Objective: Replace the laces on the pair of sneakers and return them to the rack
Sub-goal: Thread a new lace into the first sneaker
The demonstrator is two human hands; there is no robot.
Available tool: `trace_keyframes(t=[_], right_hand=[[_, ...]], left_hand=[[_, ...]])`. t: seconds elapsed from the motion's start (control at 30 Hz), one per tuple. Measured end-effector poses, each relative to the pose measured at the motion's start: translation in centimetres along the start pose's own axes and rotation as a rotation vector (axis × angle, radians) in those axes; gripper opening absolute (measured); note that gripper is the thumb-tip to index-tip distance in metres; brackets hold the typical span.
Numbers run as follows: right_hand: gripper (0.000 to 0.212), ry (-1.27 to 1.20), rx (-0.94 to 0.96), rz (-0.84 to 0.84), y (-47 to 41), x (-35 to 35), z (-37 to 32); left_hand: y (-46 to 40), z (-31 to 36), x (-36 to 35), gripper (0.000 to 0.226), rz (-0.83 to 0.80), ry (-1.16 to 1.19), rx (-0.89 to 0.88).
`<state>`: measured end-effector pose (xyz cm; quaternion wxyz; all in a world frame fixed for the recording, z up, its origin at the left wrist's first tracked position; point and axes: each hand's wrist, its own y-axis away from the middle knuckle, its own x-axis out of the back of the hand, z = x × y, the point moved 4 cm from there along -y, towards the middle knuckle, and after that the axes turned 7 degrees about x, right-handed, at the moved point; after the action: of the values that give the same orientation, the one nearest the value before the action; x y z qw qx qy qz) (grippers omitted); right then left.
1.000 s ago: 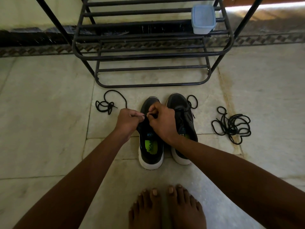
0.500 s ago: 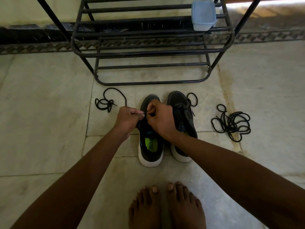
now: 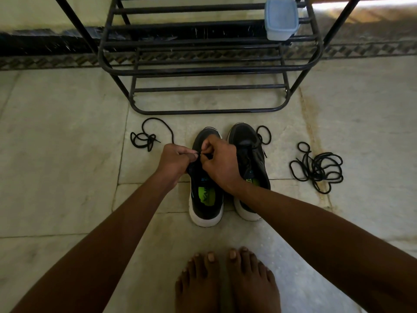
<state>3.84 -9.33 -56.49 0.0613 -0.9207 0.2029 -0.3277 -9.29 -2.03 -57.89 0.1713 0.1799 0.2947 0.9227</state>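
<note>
A black lace (image 3: 199, 154) is pinched between both hands, left hand (image 3: 174, 162) and right hand (image 3: 220, 159), over the left sneaker (image 3: 206, 195) on the floor (image 3: 56, 154) before the rack (image 3: 209, 68). Threading seems underway; an eyelet must be found next.

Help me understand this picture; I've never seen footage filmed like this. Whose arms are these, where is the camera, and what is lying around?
A camera worn on a person's head looks down at their own arms and bare feet. The left hand and right hand each pinch a thin black lace over the left black white-soled sneaker; its partner stands beside it. Two loose black lace bundles lie on the pale stone floor. Beyond stands a black metal rack bearing a blue plastic box.
</note>
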Motion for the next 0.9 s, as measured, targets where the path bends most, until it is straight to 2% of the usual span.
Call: trace_keyframes(t=[0.4, 0.63, 0.9], right_hand=[[0.022, 0.102, 0.015, -0.104, -0.8, -0.6, 0.0], [0.027, 0.035, -0.01, -0.132, -1.1, -0.2, 0.3], [0.031, 0.193, -0.032, -0.181, -1.4, -0.2, -0.5]], left_hand=[[0.5, 0.3, -0.3, 0.014, -0.008, 0.013, 0.014], [0.9, 0.0, -0.3, 0.018, -0.02, 0.123, 0.146], [0.7, -0.2, -0.4, 0.018, -0.006, -0.056, -0.017]])
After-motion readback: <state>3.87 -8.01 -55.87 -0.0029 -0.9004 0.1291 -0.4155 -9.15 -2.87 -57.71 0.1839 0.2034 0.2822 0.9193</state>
